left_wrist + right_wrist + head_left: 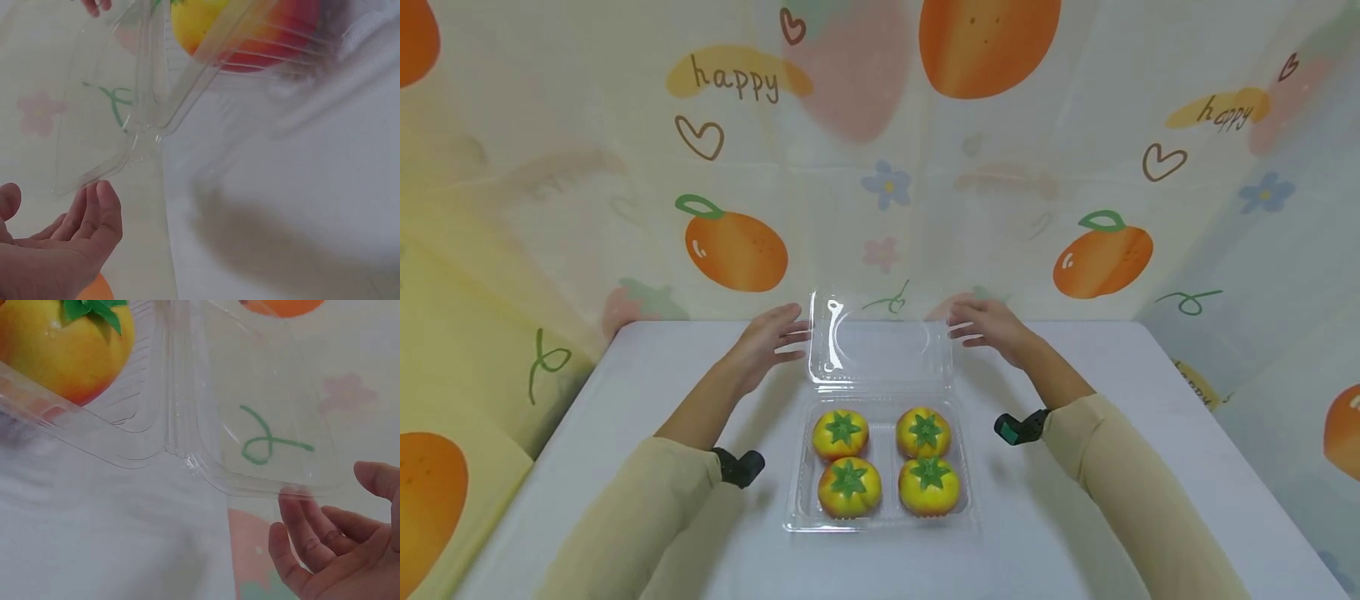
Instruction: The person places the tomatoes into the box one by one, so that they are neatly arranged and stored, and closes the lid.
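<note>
A clear plastic clamshell box [792, 500] stands on the table with its lid [880, 354] raised upright at the back. Inside the base sit several yellow-orange persimmons [850, 487], each with a green star-shaped top. My left hand [765, 343] is at the lid's left edge, fingers fairly straight and thumb apart. In the left wrist view, its fingertips [107, 194] come right to the lid's corner. At the opposite edge, my right hand [997, 330] has loosely extended fingers. The right wrist view has its fingertips [290, 499] against the lid's rim, with the thumb away from it.
A white tabletop [880, 571] lies under the box. Behind it hangs a fruit-printed cloth [880, 225], which also shows through the lid. Small dark wrist devices sit at the left cuff [741, 468] and the right cuff [1021, 427].
</note>
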